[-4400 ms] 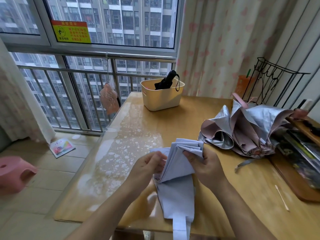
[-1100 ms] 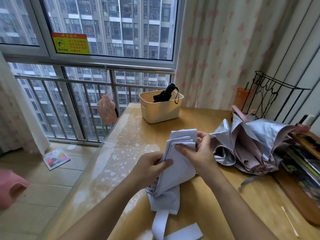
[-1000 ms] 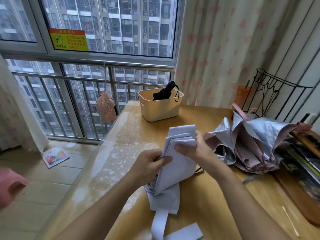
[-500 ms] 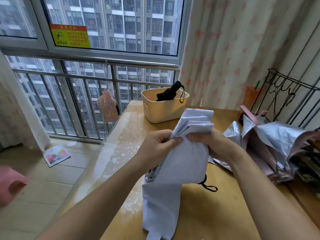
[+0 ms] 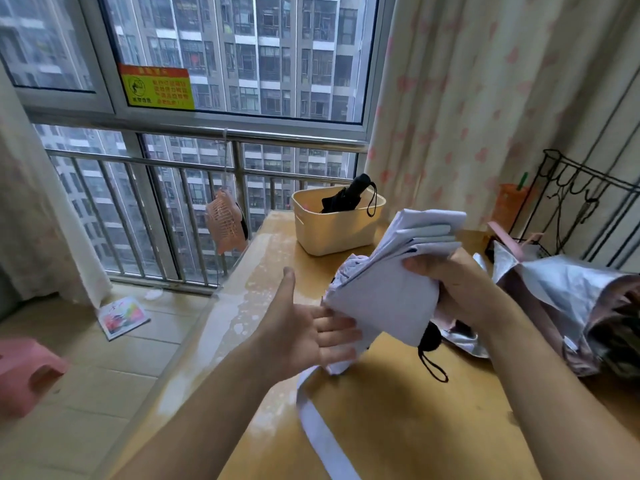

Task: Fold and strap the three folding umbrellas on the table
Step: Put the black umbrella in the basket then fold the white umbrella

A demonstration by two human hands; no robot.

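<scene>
A pale lavender folding umbrella (image 5: 388, 282) with its panels gathered into flat folds is held above the wooden table (image 5: 408, 417). My right hand (image 5: 453, 289) grips it around the middle. My left hand (image 5: 304, 327) is open, palm up, its fingertips touching the umbrella's lower left side. Its long strap (image 5: 322, 434) hangs loose toward the table, and a black wrist loop (image 5: 431, 358) dangles below. A silver and pink umbrella (image 5: 568, 296) lies unfolded on the right. A black folded umbrella (image 5: 346, 197) stands in a cream bin (image 5: 337, 230) at the far edge.
A black wire rack (image 5: 588, 199) and an orange cup (image 5: 510, 202) stand at the back right by the curtain. The window railing runs along the left, with a pink mesh item (image 5: 225, 223) hanging on it. A pink stool (image 5: 24, 372) and a leaflet (image 5: 123, 317) are on the floor.
My left hand has let go of the lavender umbrella and opened flat under it. My right hand has tilted the folded bundle to the right, and the strap now hangs free.
</scene>
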